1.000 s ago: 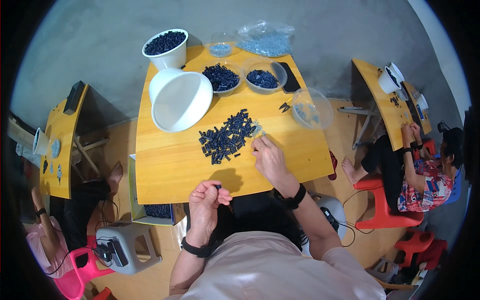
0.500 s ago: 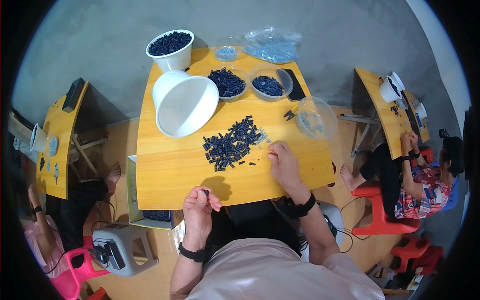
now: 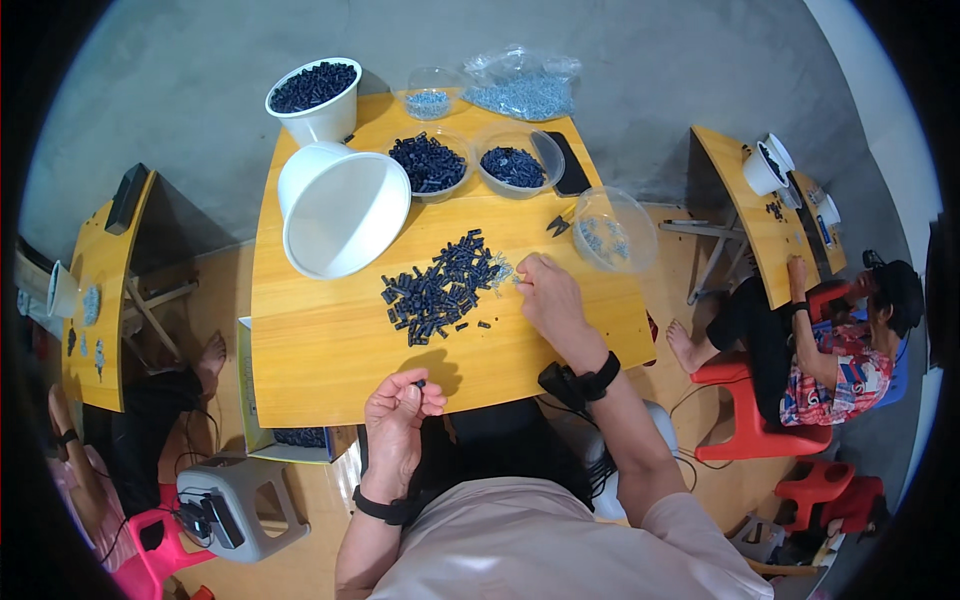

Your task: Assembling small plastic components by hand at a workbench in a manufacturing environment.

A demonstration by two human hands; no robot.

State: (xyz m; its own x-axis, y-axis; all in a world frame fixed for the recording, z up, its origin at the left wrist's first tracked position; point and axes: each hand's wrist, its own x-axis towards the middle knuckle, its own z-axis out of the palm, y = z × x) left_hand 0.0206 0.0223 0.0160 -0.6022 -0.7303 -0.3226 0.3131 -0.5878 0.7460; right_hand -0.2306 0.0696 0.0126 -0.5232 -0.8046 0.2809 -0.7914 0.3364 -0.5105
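Note:
My left hand is at the table's front edge, thumb and fingers pinching a small black plastic piece. Farther forward, my right hand has its fingertips pressed together beside a few tiny silvery metal pieces; whether anything is between them is too small to make out. Left of those metal bits lies a loose heap of short black plastic pieces, with a few strays near its front. A clear round tub holding tiny metal bits stands just beyond my right hand.
On the wooden table, a white bucket lies tipped. Behind are clear bowls of black pieces, a full white bucket, a clear bag, small cutters and a black phone. People sit at side tables.
My right hand has moved left and forward to the edge of the small metal pieces. My left hand keeps its pinch on the black piece. The whole view has shifted slightly.

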